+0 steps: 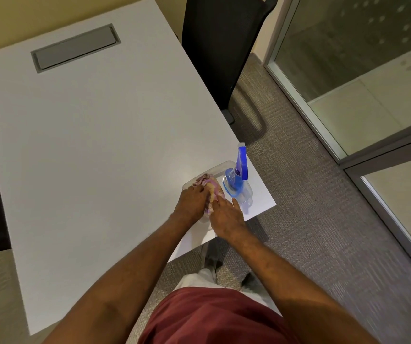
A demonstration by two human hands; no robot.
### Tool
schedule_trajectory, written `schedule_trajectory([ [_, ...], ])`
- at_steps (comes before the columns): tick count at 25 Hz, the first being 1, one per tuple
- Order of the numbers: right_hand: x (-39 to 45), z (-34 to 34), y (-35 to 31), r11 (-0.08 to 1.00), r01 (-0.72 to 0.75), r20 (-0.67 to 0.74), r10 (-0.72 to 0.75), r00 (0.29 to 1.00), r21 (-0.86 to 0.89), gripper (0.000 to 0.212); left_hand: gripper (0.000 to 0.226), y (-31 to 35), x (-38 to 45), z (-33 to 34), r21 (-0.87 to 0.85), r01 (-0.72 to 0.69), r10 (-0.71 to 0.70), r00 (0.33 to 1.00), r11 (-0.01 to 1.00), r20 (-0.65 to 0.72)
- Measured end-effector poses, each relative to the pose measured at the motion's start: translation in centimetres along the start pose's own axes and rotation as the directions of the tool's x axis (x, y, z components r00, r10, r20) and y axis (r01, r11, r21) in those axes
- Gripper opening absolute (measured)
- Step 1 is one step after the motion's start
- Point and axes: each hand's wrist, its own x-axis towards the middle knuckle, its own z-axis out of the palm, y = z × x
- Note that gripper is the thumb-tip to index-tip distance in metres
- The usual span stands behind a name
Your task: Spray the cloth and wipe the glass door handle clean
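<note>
The likeliest slip is knocking over the spray bottle (236, 180), which stands upright just beside the cloth (210, 191) at the corner of the white table (100, 145), close to two edges; a quick tug on the cloth, or the right hand (226, 218) swinging outward, could tip it off onto the carpet (311, 207). The shallow clear tray (220, 166) under both things is light, I judge, and could slide with the pull. The cloth lies bunched in the tray, between and under both hands. The left hand (192, 201) has its fingers curled down onto the cloth's left side, seemingly gripping it; the right hand rests on its near right side with fingers spread flat, not closed around anything. The door handle itself is not in view; only glass panels (348, 58) show at right.
</note>
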Motion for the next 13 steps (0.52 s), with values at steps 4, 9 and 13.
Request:
schedule_trajectory([
  [4,-0.8,-0.4,0.3,0.998,0.039,-0.042,-0.037,0.998,0.053,0.065,0.058,0.2,-0.5,0.1,0.001,-0.019,0.019,0.999,1.000,-0.032],
  [9,-3.2,-1.5,1.6,0.986,0.101,-0.253,-0.065,0.965,0.135,0.041,0.062,0.8,-2.0,0.7,0.081,-0.061,0.069,0.993,0.995,-0.100],
  [13,-6.8,-2.5,4.7,0.973,0.056,-0.341,0.024,0.940,0.223,0.034,0.044,3.7,-3.9,2.1,0.138,-0.191,0.213,0.963,0.972,-0.165],
])
